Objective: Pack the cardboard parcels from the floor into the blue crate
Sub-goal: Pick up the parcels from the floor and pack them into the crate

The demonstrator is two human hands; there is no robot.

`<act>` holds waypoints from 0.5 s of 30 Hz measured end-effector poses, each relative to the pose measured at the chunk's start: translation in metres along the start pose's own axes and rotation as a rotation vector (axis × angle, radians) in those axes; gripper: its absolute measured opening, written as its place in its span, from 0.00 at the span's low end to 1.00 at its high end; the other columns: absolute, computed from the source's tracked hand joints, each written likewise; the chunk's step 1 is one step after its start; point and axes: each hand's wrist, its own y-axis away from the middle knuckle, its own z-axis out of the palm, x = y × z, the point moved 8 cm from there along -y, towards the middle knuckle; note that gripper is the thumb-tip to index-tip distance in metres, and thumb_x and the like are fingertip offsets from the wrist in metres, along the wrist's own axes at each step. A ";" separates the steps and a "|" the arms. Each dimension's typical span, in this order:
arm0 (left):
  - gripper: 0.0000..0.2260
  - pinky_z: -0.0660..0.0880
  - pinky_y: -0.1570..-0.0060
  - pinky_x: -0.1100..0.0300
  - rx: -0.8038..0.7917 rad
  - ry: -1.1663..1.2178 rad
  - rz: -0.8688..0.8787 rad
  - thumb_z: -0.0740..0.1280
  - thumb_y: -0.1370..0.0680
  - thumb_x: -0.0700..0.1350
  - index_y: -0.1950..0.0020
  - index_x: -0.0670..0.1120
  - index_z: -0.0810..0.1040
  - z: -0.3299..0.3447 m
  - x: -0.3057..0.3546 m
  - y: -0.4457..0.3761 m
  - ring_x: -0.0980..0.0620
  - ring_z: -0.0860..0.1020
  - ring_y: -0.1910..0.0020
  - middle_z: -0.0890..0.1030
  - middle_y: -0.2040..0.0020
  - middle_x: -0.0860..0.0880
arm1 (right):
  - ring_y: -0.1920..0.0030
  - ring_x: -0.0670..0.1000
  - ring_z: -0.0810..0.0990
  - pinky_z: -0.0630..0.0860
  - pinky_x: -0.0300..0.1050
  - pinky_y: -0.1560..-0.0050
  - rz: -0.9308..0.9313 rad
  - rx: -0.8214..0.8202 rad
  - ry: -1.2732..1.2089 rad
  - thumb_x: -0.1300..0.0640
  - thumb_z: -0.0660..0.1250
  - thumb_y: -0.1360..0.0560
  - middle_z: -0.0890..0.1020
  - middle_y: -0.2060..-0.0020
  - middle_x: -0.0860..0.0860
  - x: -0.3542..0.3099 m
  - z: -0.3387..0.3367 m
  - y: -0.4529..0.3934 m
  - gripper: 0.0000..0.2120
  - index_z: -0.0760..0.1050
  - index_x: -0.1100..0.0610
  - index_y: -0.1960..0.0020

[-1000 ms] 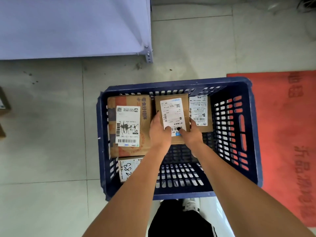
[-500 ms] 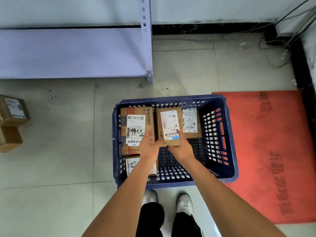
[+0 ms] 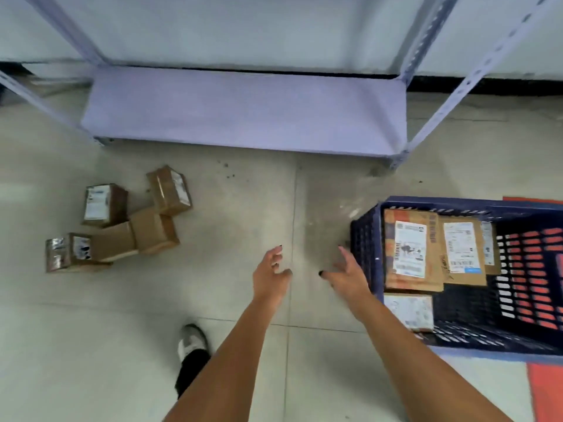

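The blue crate (image 3: 370, 254) stands on the floor at the right and holds several labelled cardboard parcels (image 3: 409, 254) along its far and left sides. Several more cardboard parcels (image 3: 152, 229) lie in a loose cluster on the floor at the left. My left hand (image 3: 269, 277) and my right hand (image 3: 345, 277) hang over bare floor between the crate and that cluster. Both are empty, with fingers spread. My right hand is just left of the crate's wall.
A pale purple metal shelf unit (image 3: 243, 117) stands against the wall ahead, its lowest shelf near the floor. A red mat (image 3: 545, 388) lies under and beside the crate at the right. My foot (image 3: 192, 342) is on the tiles below my left arm.
Both hands let go of the parcel set in the crate and came out to the left. The view swung left, bringing the floor parcels into sight.
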 end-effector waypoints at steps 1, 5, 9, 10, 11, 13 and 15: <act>0.24 0.69 0.50 0.62 -0.018 -0.022 -0.018 0.64 0.28 0.29 0.34 0.45 0.72 -0.034 -0.007 -0.006 0.44 0.75 0.41 0.76 0.37 0.41 | 0.45 0.52 0.75 0.72 0.48 0.41 0.019 -0.003 -0.012 0.65 0.70 0.29 0.73 0.37 0.54 -0.006 0.032 0.009 0.37 0.58 0.49 0.26; 0.23 0.69 0.56 0.64 -0.047 -0.049 -0.055 0.63 0.28 0.27 0.37 0.46 0.72 -0.154 -0.022 -0.030 0.37 0.74 0.40 0.75 0.36 0.37 | 0.46 0.52 0.75 0.72 0.48 0.38 0.093 0.018 -0.131 0.65 0.69 0.28 0.73 0.36 0.56 -0.023 0.137 0.039 0.34 0.61 0.49 0.27; 0.23 0.68 0.48 0.61 0.005 -0.110 -0.078 0.64 0.27 0.29 0.33 0.44 0.71 -0.244 -0.019 -0.043 0.44 0.75 0.39 0.75 0.36 0.41 | 0.47 0.52 0.76 0.71 0.47 0.39 0.119 -0.034 -0.192 0.65 0.68 0.29 0.73 0.38 0.54 -0.043 0.226 0.053 0.34 0.62 0.48 0.28; 0.23 0.68 0.48 0.61 0.016 -0.109 -0.083 0.63 0.27 0.29 0.33 0.43 0.71 -0.259 -0.020 -0.046 0.45 0.75 0.39 0.75 0.36 0.41 | 0.47 0.52 0.75 0.72 0.45 0.42 0.112 -0.042 -0.196 0.66 0.68 0.29 0.73 0.37 0.54 -0.049 0.241 0.054 0.34 0.62 0.48 0.28; 0.23 0.68 0.47 0.61 0.025 -0.108 -0.087 0.63 0.27 0.30 0.33 0.43 0.70 -0.270 -0.020 -0.050 0.46 0.75 0.40 0.75 0.36 0.41 | 0.46 0.52 0.75 0.71 0.44 0.45 0.104 -0.049 -0.193 0.66 0.68 0.29 0.73 0.37 0.55 -0.055 0.254 0.055 0.34 0.62 0.48 0.28; 0.23 0.68 0.46 0.61 0.038 -0.111 -0.099 0.63 0.26 0.31 0.32 0.44 0.70 -0.289 -0.022 -0.055 0.46 0.75 0.39 0.75 0.36 0.42 | 0.45 0.53 0.75 0.70 0.42 0.47 0.099 -0.066 -0.190 0.66 0.68 0.29 0.73 0.37 0.55 -0.063 0.277 0.053 0.34 0.62 0.48 0.28; 0.23 0.69 0.46 0.61 0.031 -0.116 -0.111 0.63 0.26 0.31 0.32 0.44 0.69 -0.301 -0.025 -0.057 0.45 0.75 0.38 0.75 0.35 0.43 | 0.45 0.53 0.75 0.70 0.42 0.48 0.103 -0.067 -0.183 0.66 0.68 0.29 0.73 0.37 0.55 -0.067 0.293 0.056 0.34 0.62 0.48 0.28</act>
